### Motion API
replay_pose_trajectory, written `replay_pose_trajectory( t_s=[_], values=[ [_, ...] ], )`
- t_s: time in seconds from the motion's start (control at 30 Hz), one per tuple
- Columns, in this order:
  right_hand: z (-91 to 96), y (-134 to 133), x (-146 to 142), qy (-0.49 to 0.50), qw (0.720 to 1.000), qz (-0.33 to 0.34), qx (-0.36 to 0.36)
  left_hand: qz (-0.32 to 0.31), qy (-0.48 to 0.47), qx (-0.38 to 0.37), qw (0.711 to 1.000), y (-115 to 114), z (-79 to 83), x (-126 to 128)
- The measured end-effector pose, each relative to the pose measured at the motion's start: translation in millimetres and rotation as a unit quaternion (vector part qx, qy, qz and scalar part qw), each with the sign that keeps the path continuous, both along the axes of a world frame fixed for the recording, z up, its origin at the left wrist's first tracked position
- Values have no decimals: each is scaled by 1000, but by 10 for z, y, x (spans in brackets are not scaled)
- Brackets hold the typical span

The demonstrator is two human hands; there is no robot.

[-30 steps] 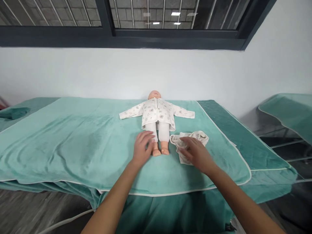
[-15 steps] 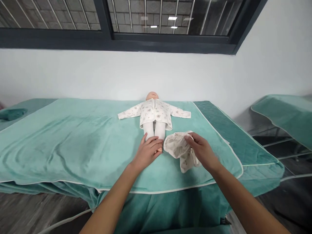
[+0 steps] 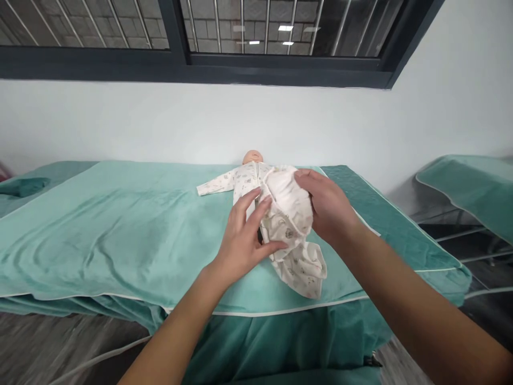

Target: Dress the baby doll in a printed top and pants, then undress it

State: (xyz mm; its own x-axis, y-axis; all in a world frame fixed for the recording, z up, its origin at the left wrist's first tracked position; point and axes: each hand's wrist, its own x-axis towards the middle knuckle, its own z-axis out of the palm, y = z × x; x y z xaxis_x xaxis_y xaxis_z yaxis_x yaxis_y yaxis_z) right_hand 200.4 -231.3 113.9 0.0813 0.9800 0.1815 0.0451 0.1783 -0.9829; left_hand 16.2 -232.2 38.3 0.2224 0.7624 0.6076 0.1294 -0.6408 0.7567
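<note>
A baby doll [image 3: 253,156] lies on its back on the bed, wearing a white printed jacket [image 3: 245,176] with its sleeve spread to the left. Its legs are mostly hidden behind my hands and the cloth. White printed baby pants [image 3: 286,214] are gathered in my right hand [image 3: 331,206], which is closed on their right edge near the waistband. One leg of the pants hangs down toward the front. My left hand [image 3: 242,238] is at the left edge of the pants, fingers spread, its thumb touching the fabric.
A green blanket [image 3: 120,224] with white edging covers the bed [image 3: 420,251]. Behind it stand a white wall and a dark-framed window [image 3: 280,69]. Another green-covered surface [image 3: 473,182] is at the right. A pale cable [image 3: 104,357] runs at the lower left.
My right hand has lifted the pants up and left, in front of the doll. My left hand has left the doll's feet and come to the pants, its fingers spreading.
</note>
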Motion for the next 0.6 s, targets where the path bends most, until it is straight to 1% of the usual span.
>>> replay_pose_trajectory(
  t_s=[0.07,0.17,0.23,0.33,0.4,0.43,0.5,0.53,0.57,0.6],
  values=[
    [77,58,-67,-19,999,10,36,-12,-10,-1,1000,30,176,0],
    [140,101,-139,-28,995,24,93,-2,-19,27,999,125,336,-47],
    [161,100,-154,-37,992,24,122,22,-22,51,998,189,400,-109],
    [181,83,-124,-109,981,22,159,80,-89,42,992,281,484,-214],
    [187,91,-84,-195,962,45,187,84,-139,15,987,349,545,-274],
    [187,107,-64,-243,947,60,203,75,-155,0,985,384,575,-298],
    [175,164,-31,-344,907,83,226,64,-175,-29,982,449,624,-333],
    [166,200,-23,-386,889,86,231,68,-182,-41,980,475,641,-344],
    [155,238,-22,-413,877,82,232,77,-188,-49,978,494,652,-349],
    [145,274,-30,-422,874,73,231,88,-194,-50,976,504,657,-348]
  ],
)
